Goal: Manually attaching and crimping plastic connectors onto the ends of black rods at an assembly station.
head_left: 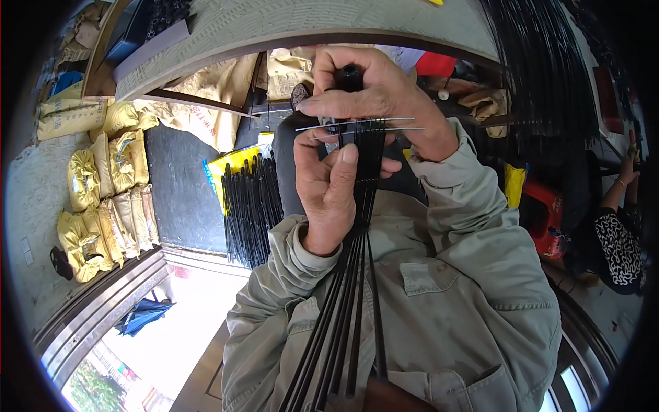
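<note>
Bench (309, 17): pale grey, ridged top, dark edging; a bundle of long black strands (539, 69) lies at its right end, overhanging the edge. Floor (185, 199): dark grey; filled yellow and tan sacks (106, 172) stacked at the left; bundled black rods (250, 206) (contact beneath not visible) set against a yellow-and-blue bag (228, 163).

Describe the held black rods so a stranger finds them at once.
Start at the grey-green jacket, lower middle. Down its front, black rods fan from the left hand. Unlike the black bundle further left, they spread at their lower ends, and thin silvery wires cross them near the top.
</note>
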Motion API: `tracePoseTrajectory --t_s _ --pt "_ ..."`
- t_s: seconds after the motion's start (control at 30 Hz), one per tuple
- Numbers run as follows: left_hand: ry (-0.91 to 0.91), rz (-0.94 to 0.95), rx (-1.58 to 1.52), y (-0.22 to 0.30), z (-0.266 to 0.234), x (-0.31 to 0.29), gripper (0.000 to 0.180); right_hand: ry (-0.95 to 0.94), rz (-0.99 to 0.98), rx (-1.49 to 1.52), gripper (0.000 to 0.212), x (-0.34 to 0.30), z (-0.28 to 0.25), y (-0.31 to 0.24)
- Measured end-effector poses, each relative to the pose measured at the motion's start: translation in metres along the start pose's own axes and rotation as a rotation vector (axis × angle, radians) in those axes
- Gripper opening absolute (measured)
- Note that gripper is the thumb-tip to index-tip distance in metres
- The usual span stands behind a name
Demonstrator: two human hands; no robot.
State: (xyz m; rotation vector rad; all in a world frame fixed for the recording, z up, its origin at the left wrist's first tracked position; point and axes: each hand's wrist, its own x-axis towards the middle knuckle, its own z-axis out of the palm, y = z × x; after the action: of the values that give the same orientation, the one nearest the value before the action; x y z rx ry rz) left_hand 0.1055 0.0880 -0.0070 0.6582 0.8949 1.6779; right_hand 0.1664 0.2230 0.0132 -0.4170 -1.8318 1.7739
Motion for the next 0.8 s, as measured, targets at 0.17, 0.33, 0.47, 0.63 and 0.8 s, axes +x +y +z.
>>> tracePoseTrajectory --t_s 0.17,0.33,0.47,0.63,0.8 --pt "0.011 0.025 0.023 0.001 0.002 -0.003 0.027 -0.023 0.077 0.068 0.024 -0.003 -0.001 -0.010" --pt "0.070 0.030 0.036 0.003 0.005 -0.001 0.029 -0.059 -0.029 -0.031 0.021 0.000 -0.001 -0.003" --pt "0.114 0.051 0.017 0.007 0.001 -0.002 0.028 0.066 -0.040 0.155 0.018 -0.010 0.000 0.003" --pt "0.171 0.129 0.029 0.006 -0.005 0.004 0.026 0.511 -0.060 0.582 0.029 -0.049 0.028 0.023" --pt "0.229 0.175 0.077 0.002 -0.010 0.005 0.025 0.568 0.088 0.292 0.029 -0.055 0.046 0.008"
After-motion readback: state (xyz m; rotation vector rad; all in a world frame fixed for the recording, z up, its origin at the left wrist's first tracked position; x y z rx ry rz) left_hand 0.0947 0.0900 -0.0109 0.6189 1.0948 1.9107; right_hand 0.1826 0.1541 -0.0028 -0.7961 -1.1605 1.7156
